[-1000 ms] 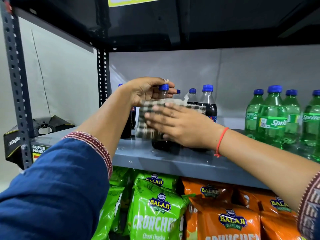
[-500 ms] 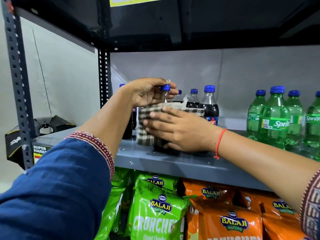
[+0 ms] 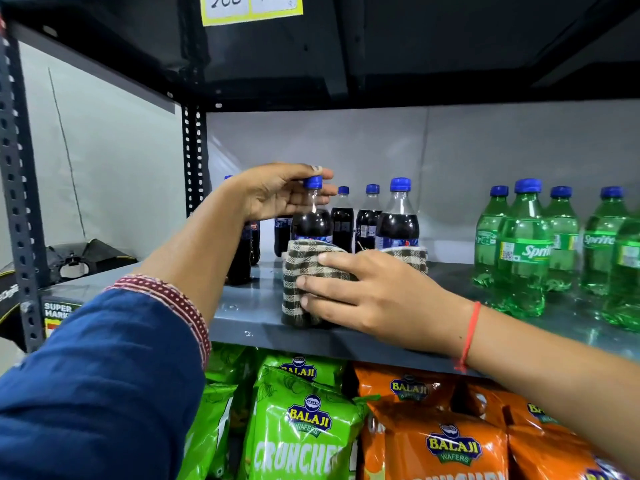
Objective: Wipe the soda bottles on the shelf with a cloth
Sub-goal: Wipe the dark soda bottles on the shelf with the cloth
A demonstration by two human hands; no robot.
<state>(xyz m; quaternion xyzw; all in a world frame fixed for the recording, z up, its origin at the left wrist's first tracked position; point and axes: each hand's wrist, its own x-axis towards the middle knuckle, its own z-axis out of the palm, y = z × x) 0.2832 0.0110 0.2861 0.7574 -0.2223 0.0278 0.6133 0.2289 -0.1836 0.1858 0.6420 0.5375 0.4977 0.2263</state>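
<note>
A dark cola bottle [image 3: 311,223] with a blue cap stands near the front edge of the grey shelf [image 3: 242,317]. My left hand [image 3: 277,194] pinches its cap and neck from above. My right hand [image 3: 374,299] presses a brown-and-cream checked cloth [image 3: 301,268] around the bottle's lower half, down to its base. A loose end of the cloth lies behind my right hand, against another cola bottle [image 3: 398,220]. More cola bottles [image 3: 367,220] stand behind in a group.
Several green Sprite bottles [image 3: 523,247] stand to the right on the same shelf. Green and orange wafer bags [image 3: 304,427] fill the level below. A dark upper shelf [image 3: 346,64] with a yellow price tag hangs overhead. A perforated steel post [image 3: 19,202] is at left.
My right hand has slid the cloth down from the bottle's shoulder to its lower half, uncovering the dark upper body. My left hand stays on the cap.
</note>
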